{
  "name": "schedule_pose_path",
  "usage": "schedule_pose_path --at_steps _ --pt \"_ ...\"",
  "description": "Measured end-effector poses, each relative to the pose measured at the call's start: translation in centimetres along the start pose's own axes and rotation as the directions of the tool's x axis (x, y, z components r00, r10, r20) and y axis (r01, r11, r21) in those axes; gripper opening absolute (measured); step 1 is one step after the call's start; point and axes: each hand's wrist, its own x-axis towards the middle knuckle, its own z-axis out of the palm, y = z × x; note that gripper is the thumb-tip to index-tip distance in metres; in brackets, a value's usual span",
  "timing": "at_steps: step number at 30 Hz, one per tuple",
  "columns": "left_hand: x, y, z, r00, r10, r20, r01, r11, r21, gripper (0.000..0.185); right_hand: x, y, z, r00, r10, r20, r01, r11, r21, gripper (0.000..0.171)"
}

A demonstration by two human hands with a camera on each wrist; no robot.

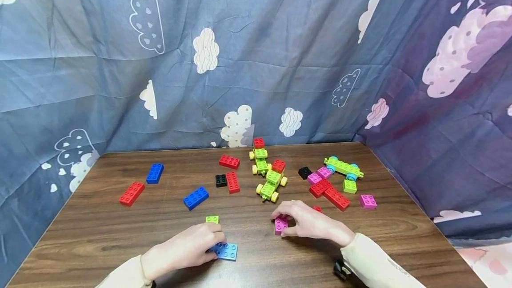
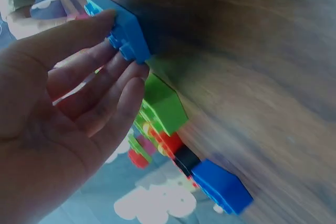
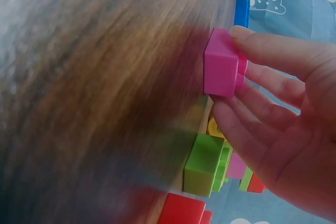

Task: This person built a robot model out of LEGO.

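Note:
At the front of the table my left hand (image 1: 186, 249) pinches a flat light blue toy brick (image 1: 229, 252) between thumb and fingers. The left wrist view shows this thin brick (image 2: 128, 27) tilted, studs toward the palm. Just behind that hand sits a small lime green brick (image 1: 212, 219). My right hand (image 1: 312, 222) grips a pink brick (image 1: 281, 226) by its sides, thumb on the near side and fingers on the far side. Seen from the right wrist, the pink brick (image 3: 220, 66) is right at the tabletop. A green brick (image 3: 202, 166) and a red brick (image 3: 181, 211) lie beyond the fingers.
Two lime green wheeled vehicles (image 1: 269, 189) with yellow wheels stand mid-table; a longer one (image 1: 343, 167) with blue wheels stands at the back right. Red bricks (image 1: 336, 198) and pink bricks (image 1: 368, 202) lie right, blue bricks (image 1: 196, 198) left. A curtain (image 1: 172, 79) hangs behind the table.

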Motion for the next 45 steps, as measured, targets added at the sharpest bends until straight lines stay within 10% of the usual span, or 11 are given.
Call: schedule_pose_path --at_steps 18,30,45 --pt "5.6 0.8 0.4 1.000 -0.002 -0.014 0.003 0.999 0.041 0.014 0.4 0.3 0.1 0.999 -0.037 0.001 0.037 0.999 0.034 0.031" --pt "5.8 -0.4 0.5 0.997 -0.022 -0.075 0.028 0.996 0.079 0.025 0.2 0.2 0.0 1.000 -0.020 0.001 0.020 0.999 0.033 0.032" --pt "6.4 -1.1 0.3 0.995 -0.059 -0.086 0.065 0.995 0.073 0.018 -3.2 4.0 -4.4 0.939 -0.024 -0.342 -0.012 0.995 -0.102 0.026"
